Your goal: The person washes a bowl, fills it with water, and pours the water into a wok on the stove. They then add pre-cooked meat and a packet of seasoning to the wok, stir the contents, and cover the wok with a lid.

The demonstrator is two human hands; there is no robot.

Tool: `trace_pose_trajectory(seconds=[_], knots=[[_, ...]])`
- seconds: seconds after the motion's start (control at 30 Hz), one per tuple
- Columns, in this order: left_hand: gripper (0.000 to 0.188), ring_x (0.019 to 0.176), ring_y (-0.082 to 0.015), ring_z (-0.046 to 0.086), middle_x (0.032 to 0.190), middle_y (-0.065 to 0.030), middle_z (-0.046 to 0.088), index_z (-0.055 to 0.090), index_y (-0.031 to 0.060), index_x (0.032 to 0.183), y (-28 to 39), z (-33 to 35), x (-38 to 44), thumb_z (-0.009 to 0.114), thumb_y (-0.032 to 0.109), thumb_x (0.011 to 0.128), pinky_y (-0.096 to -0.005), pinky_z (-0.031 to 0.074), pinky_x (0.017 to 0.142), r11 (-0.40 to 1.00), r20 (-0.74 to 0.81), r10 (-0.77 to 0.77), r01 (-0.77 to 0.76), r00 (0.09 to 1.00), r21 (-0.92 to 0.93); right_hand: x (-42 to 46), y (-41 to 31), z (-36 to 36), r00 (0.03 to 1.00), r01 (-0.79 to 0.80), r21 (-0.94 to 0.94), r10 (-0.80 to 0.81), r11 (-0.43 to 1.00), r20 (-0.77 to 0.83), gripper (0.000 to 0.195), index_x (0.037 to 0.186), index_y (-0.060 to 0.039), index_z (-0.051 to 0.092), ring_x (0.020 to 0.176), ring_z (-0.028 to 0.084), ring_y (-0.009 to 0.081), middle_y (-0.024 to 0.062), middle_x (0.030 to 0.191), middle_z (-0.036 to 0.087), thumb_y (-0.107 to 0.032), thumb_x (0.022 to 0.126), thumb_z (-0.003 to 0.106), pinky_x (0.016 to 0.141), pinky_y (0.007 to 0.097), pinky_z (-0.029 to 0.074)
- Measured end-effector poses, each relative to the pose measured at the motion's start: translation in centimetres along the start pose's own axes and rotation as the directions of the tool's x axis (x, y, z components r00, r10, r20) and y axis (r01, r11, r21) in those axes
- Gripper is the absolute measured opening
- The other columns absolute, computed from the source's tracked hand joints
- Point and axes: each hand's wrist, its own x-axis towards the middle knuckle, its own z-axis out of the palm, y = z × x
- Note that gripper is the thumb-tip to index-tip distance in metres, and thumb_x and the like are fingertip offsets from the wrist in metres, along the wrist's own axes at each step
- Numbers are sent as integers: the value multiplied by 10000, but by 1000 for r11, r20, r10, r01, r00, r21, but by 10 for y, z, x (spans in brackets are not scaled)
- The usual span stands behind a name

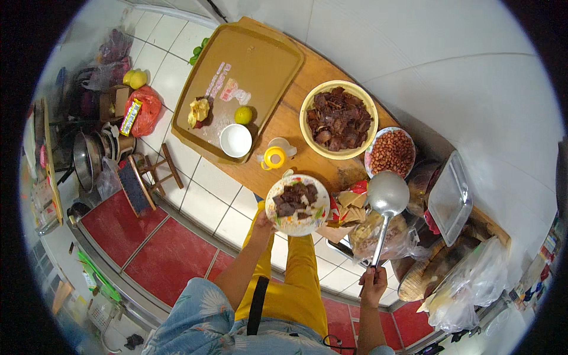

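My left hand (pixel 265 225) grips the rim of a patterned plate (pixel 323 206) bearing dark sliced meat (pixel 295 198) with pale and green bits. In my right hand (pixel 374 280) is the handle of a metal ladle (pixel 388 193), its round bowl pointing away from me, just below a bowl of peanuts (pixel 392 153). Beyond the plate, on the wooden table (pixel 284 113), stand a large cream bowl (pixel 306 137) of dark sliced food and a small clear pitcher with a yellow lid (pixel 274 156).
A brown tray (pixel 266 49) holds a white bowl (pixel 235 140), a yellow-green citrus fruit (pixel 243 115) and a peeled item. Plastic bags (pixel 466 284) and a clear tray (pixel 450 199) crowd the right. A small wooden stool (pixel 137 184) lies on the floor at left.
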Motion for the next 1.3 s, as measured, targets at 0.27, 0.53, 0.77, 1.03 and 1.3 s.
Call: trace_pose_trajectory(seconds=[0.27,0.53,0.77,1.03,1.3], knots=[[362,993,-113,588,1237,-6,568,443,157,1328,-17,23,46,432,62,979,-288,510,779,1000,-85,25,-24,996,16,3,20,8,999,-43,-15,44,999,31,104,905,-55,495,507,472,75,4,630,495,-115,938,573,456,223,407],[402,939,-91,542,1164,2,562,424,122,1355,-13,37,59,467,55,961,-258,469,809,998,-113,51,-47,992,39,21,55,24,978,-42,-318,104,947,180,167,879,-34,540,547,457,67,-9,650,512,-140,861,668,507,226,413],[494,997,-140,519,1188,-23,544,376,53,1382,-9,52,64,464,-40,905,-296,408,921,968,-63,239,-243,969,-60,18,58,24,951,145,-509,23,849,308,156,865,-33,544,562,428,39,-30,654,505,-94,846,686,502,205,378],[413,1140,-205,517,1234,-97,570,490,29,1288,-4,21,38,543,205,919,-291,382,996,945,-42,-86,95,995,312,-11,3,2,942,246,-619,-35,746,333,224,840,-37,589,536,539,149,56,624,578,-201,789,733,538,299,463],[316,1126,-307,551,1213,-186,590,634,-14,1076,17,-157,-146,485,228,937,-369,444,958,581,-171,130,65,977,811,-80,-59,-69,900,357,-649,-61,672,432,277,903,-53,613,620,604,244,107,702,607,-290,804,716,584,350,486]])
